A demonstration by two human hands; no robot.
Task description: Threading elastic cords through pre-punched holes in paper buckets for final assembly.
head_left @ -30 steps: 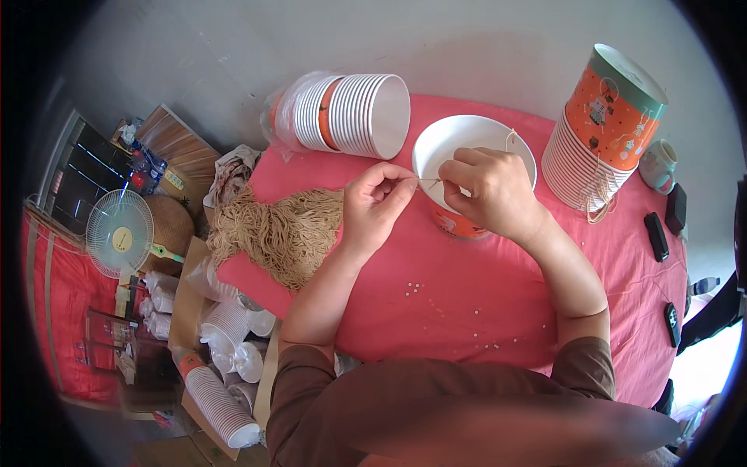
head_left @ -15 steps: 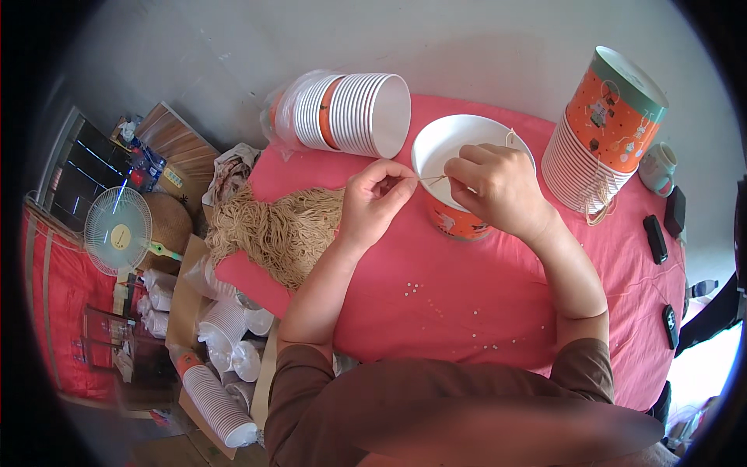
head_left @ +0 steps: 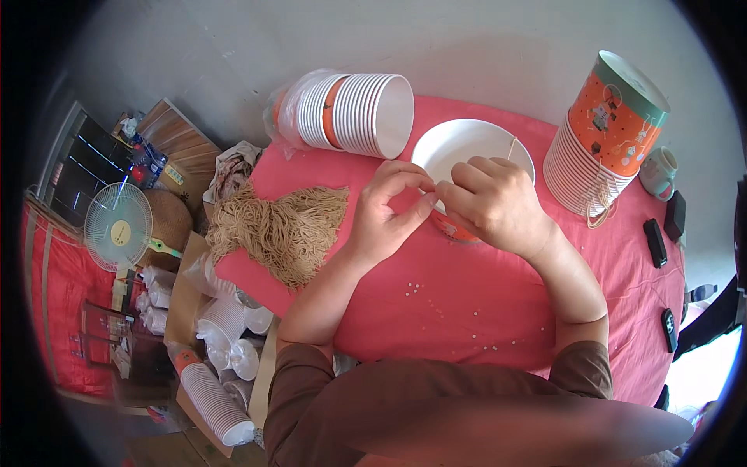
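Note:
A round paper bucket (head_left: 450, 144) with a white inside and an orange printed outside stands open in front of me. A short piece of tan string (head_left: 511, 146) shows at the right part of its rim. Over the bucket's near left edge, my left hand (head_left: 387, 214) and my right hand (head_left: 498, 204) meet at their fingertips. Both are pinched together on the string, most of which the fingers hide. To the left of my left hand lies a thick bundle of tan strings (head_left: 284, 233) on the pink tablecloth (head_left: 373, 311).
Nested white buckets (head_left: 354, 115) lie on their side at the back left. A tall upside-down stack of orange buckets (head_left: 615, 117) stands right, beside a mug (head_left: 658, 173). Small white discs (head_left: 414, 289) dot the cloth. Left of the table, a cardboard box (head_left: 191, 311) holds bagged cups.
My hands have drawn together until their fingertips touch, the left moving a little right and nearer. The stretch of string seen between them is now covered.

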